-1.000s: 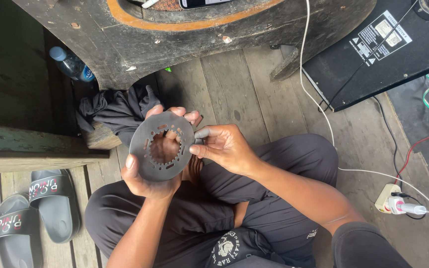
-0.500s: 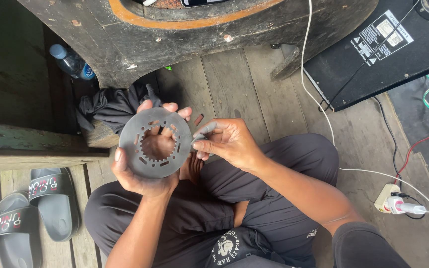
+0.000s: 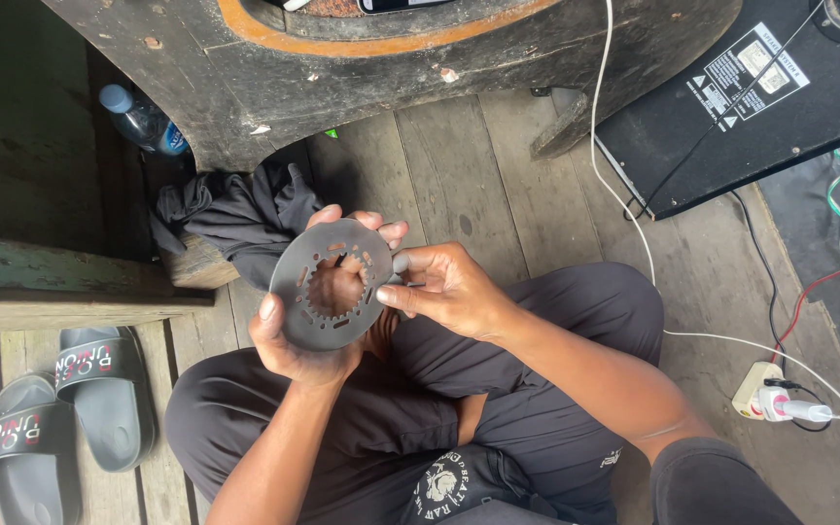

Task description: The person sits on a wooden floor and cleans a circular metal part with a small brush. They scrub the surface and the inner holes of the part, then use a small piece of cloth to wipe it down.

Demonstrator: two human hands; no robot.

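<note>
I sit cross-legged on wooden floorboards. My left hand [image 3: 296, 342] cups a flat grey metal ring plate [image 3: 326, 287] with a toothed inner hole and several small holes around its face. The plate is tilted toward me, and my fingers show behind it and through its centre. My right hand [image 3: 447, 290] pinches the plate's right edge between thumb and fingertips.
A big dark wooden speaker box [image 3: 362, 58] with an orange-rimmed opening stands ahead. A black device [image 3: 731, 107] with cables lies at upper right. A white power strip [image 3: 760, 391] with a plug sits right. A dark cloth [image 3: 235, 214], a plastic bottle [image 3: 143, 122] and grey slippers [image 3: 60, 408] lie left.
The plate has turned in my hands and tilted, its face now angled more to the right. My right hand has stayed at its right edge.
</note>
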